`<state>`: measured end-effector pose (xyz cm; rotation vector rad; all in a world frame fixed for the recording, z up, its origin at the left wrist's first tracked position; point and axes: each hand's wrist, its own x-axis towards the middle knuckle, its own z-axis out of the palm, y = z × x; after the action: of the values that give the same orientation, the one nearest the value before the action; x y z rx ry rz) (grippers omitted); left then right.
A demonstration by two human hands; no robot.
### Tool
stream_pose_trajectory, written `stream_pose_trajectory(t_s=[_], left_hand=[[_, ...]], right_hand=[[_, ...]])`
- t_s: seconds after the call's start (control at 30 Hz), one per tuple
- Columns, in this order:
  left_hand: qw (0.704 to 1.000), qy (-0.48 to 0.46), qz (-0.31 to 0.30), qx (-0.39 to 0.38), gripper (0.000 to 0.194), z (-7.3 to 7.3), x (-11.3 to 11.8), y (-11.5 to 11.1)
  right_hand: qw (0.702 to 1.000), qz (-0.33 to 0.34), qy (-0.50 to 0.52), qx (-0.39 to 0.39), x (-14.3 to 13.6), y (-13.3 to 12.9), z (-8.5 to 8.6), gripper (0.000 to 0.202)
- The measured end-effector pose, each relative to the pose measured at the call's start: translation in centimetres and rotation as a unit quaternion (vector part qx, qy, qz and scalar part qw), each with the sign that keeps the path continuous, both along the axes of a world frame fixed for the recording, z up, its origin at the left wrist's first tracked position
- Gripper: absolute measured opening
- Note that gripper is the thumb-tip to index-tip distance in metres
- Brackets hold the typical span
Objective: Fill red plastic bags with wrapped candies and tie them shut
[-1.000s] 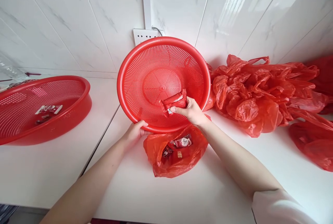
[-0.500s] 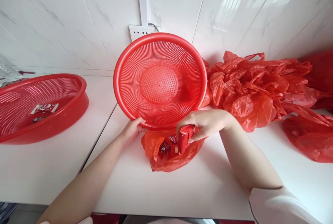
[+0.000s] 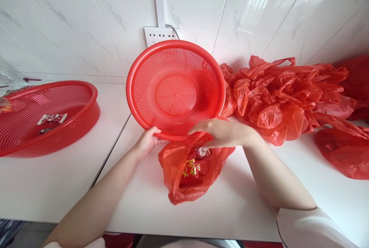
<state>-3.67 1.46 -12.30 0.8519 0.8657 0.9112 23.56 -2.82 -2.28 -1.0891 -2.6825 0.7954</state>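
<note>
My left hand (image 3: 147, 141) is closed on the lower left rim of a red perforated plastic basket (image 3: 176, 94), thumb over the edge. The basket is tilted up, its inside facing me, with nothing lying in it. Below its rim, a thin red plastic bag (image 3: 175, 171) stands with its mouth spread. In the bag lie a red packet with yellow lettering (image 3: 190, 167) and a dark red packet with white print (image 3: 202, 152), among others partly covered. Over the bag's mouth, against the basket's lower right rim, my right hand (image 3: 219, 132) has its thumb and forefinger apart; its other fingers are hidden.
Another red basket (image 3: 96, 105) at the left holds a few small packets (image 3: 52, 119). A blurred orange and yellow thing shows at the left edge. Several red plastic bags (image 3: 271, 98) are heaped on the right. Behind are a tiled wall (image 3: 115, 9) and a power strip (image 3: 161, 35).
The red packet in my right hand has left it, and the fingers have moved toward the basket's rim. The bag has spread wider toward me. A blurred thing has appeared at the left edge.
</note>
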Motion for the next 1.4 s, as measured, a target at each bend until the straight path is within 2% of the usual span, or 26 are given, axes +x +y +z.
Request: stream_pose_trajectory(t_s=[0.1, 0.2, 0.37, 0.53, 0.6, 0.67, 0.77, 0.9, 1.07, 1.17, 1.3, 1.4], left_hand=[[1.000, -0.003, 0.020, -0.003, 0.028, 0.0, -0.2, 0.1], [0.999, -0.013, 0.042, -0.006, 0.024, 0.3, -0.4, 0.2], [0.998, -0.011, 0.055, -0.015, 0.017, 0.7, -1.3, 0.8], [0.997, 0.019, 0.069, 0.010, 0.017, 0.2, -2.5, 1.4], [0.996, 0.010, 0.084, 0.031, 0.017, -0.2, -2.9, 1.7], [0.993, 0.002, 0.106, 0.057, 0.016, -0.4, -3.2, 1.9], [0.978, 0.038, 0.163, 0.124, 0.025, -0.1, -3.6, 2.2], [0.927, 0.125, 0.264, 0.237, 0.040, 1.5, -4.5, 2.3], [0.894, 0.150, 0.289, 0.308, 0.052, 3.9, -5.8, 1.9], [0.872, 0.178, 0.330, 0.314, 0.043, 4.6, -6.5, 1.8], [0.862, 0.205, 0.381, 0.262, 0.026, 4.7, -7.3, 2.4], [0.865, 0.218, 0.400, 0.211, 0.023, 4.4, -8.1, 2.9]], right_hand=[[0.997, -0.064, 0.023, 0.046, 1.1, 0.3, 0.3, 0.043], [0.983, -0.133, 0.040, 0.124, 1.7, 1.1, -0.3, 0.038], [0.941, -0.235, 0.038, 0.239, 1.8, 3.2, -2.4, 0.046], [0.909, -0.297, 0.087, 0.278, 1.6, 5.0, -4.6, 0.068], [0.907, -0.294, 0.110, 0.279, 1.5, 5.3, -4.9, 0.065], [0.916, -0.267, 0.125, 0.272, 1.4, 5.3, -4.8, 0.052], [0.927, -0.226, 0.149, 0.259, 1.0, 5.0, -4.2, 0.039], [0.935, -0.209, 0.157, 0.240, -0.1, 4.3, -3.9, 0.033], [0.927, -0.219, 0.199, 0.229, -1.4, 3.9, -4.4, 0.029], [0.930, -0.234, 0.210, 0.191, -2.1, 4.0, -5.2, 0.031], [0.939, -0.233, 0.230, 0.104, -3.0, 4.2, -6.4, 0.033], [0.944, -0.199, 0.256, 0.061, -2.9, 4.2, -6.0, 0.054]])
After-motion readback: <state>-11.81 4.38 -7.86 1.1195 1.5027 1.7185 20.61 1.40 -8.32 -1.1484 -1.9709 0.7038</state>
